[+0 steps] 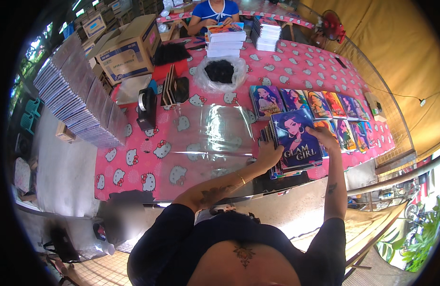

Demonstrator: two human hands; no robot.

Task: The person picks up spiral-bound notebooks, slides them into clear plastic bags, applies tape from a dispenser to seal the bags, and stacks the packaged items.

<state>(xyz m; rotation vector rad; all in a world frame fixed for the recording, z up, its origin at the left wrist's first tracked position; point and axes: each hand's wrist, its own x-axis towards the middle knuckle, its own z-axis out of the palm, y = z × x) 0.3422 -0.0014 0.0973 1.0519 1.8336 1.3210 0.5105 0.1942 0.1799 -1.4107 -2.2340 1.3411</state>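
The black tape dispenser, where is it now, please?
In the head view, the tape dispenser stands left of centre on the pink table, between the tall stack and the clear plastic.

Notebook stack (297, 138): near edge of table (315, 71), right of middle.
Notebook rows (333, 104): two, behind and right of stack, running toward right edge.
Plastic sheet (215, 126): left of stack, toward near edge.
Tape dispenser (146, 110): left of sheet, toward left edge.
Plastic bag (238, 86): behind sheet, mid-table.
Two book piles (225, 46): side by side toward far edge, behind bag.
Person (213, 12): beyond far edge, behind left pile.
Carton (127, 55): far left corner; support unclear.
Wrapped stack (81, 95): along left edge.
Fan (332, 26): beyond far right corner.
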